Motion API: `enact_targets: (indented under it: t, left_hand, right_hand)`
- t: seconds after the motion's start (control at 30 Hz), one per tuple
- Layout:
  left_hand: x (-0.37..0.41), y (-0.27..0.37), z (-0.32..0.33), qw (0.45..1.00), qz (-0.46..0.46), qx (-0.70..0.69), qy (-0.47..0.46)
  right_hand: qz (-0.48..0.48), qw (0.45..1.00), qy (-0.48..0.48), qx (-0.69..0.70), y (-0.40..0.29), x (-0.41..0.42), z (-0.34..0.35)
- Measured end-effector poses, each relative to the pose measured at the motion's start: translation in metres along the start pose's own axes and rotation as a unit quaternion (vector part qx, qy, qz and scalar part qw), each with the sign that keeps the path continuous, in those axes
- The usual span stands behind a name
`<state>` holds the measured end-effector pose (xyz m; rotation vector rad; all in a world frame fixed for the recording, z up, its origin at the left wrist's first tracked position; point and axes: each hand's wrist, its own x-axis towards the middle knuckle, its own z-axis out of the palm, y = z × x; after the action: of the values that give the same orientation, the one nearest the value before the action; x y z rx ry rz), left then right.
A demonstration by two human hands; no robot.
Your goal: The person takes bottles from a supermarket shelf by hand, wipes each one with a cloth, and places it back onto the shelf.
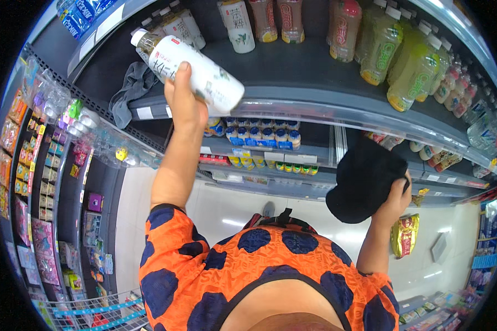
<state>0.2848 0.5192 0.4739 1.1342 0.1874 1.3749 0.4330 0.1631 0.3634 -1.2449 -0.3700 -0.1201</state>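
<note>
My left hand (186, 97) grips a plastic drink bottle (203, 72) with a white label and white cap. It is tilted, cap to the upper left, in front of the upper shelf (273, 74). On the right, my right hand (397, 192) holds a black cloth (362, 182) that hangs in front of the lower shelves. A grey cloth (132, 87) droops over the shelf edge at the left, near the bottle. More white-labelled bottles (236, 27) stand at the back of the upper shelf, some partly hidden behind the held one.
Brown drink bottles (343, 31) and green-labelled bottles (414, 68) stand to the right. Packs of small blue-capped bottles (263, 134) sit on the shelf below. A yellow and red bag (405, 236) lies on the floor. Hanging goods (72, 111) line the left side, above a wire basket (97, 310).
</note>
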Motion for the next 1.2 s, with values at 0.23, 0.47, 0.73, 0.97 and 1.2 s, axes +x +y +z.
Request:
enact_targets:
  t: [0.23,0.47,0.73,0.97,1.2]
  left_hand:
    - [-0.115,-0.024,0.029,0.991,-0.106,-0.071,-0.034]
    - [-0.19,-0.05,0.053,0.956,-0.136,-0.057,-0.255]
    - [-0.217,-0.036,0.029,0.92,-0.152,0.098,-0.346]
    - [-0.193,-0.004,-0.02,0.941,-0.212,-0.164,-0.207]
    - [-0.177,0.012,-0.058,0.973,-0.18,-0.122,-0.078]
  right_hand:
    - [0.045,0.847,-0.207,0.487,-0.042,0.005,0.047]
    - [-0.231,0.935,-0.219,-0.154,-0.003,-0.065,0.084]
    - [-0.066,0.971,-0.224,0.058,-0.048,-0.052,0.097]
    - [-0.203,0.939,-0.268,-0.073,-0.032,-0.103,0.136]
    - [0.037,0.94,-0.339,0.003,-0.018,-0.142,0.157]
